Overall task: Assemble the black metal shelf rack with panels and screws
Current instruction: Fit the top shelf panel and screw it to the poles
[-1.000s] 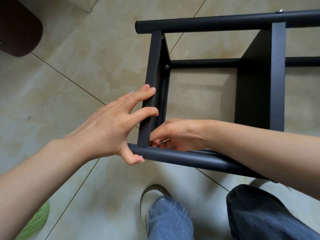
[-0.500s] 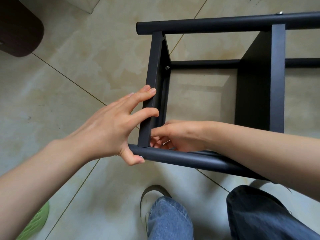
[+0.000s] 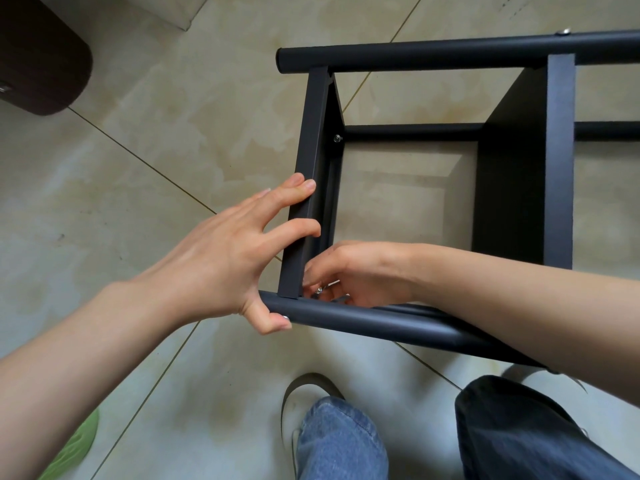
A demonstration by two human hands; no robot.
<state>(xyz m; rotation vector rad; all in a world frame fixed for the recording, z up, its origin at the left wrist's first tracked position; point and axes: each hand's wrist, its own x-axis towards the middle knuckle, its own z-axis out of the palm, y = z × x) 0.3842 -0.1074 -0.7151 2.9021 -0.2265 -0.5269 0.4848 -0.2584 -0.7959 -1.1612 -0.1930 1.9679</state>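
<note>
Black shelf rack (image 3: 426, 57) on its side on tiled floor (image 3: 173, 133), left hand (image 3: 221, 258) grip spread round end panel (image 3: 304, 202), right hand (image 3: 360, 275) grip pinching silver screw (image 3: 319, 289) just inside that panel's near corner

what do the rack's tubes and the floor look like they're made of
Tubes: probably metal with a matte black, faintly grainy coating, like powder coat; round section, soft dull sheen, silver screw heads at joints. Floor: glossy ceramic or stone-look tile, mottled beige, with thin straight grout lines and light reflections.
</note>
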